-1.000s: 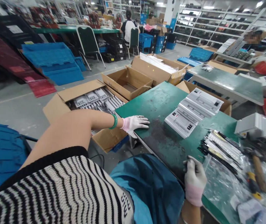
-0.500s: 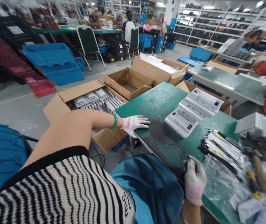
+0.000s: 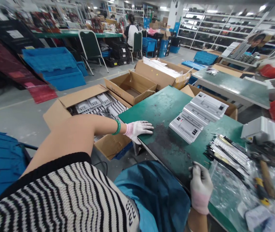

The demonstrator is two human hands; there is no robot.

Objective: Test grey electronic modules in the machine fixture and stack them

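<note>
My left hand [image 3: 139,130], in a white and pink glove, lies flat on the near left corner of the green table [image 3: 156,106], its fingers stretched out and nothing held. At the table's front edge rests my right hand [image 3: 201,183], gloved alike, with its fingers curled in; whatever they may hold is hidden. Beyond and between the hands lies a grey metal panel [image 3: 197,116] with ridges and printed labels. Just right of my right hand are a bundle of metal strips with black pieces [image 3: 229,158] and clear plastic bags [image 3: 226,183].
A hammer [image 3: 268,180] and a yellow-black handled tool [image 3: 261,190] lie at the right, near a grey metal housing [image 3: 268,133]. Cardboard boxes [image 3: 130,87] stand behind and left of the table, one holding metal parts [image 3: 103,103]. Further back, a person [image 3: 130,32] sits by a chair.
The view has shifted very slightly. Both hands keep their places on the table, and the panel has not moved. The seated person in the back has turned a little.
</note>
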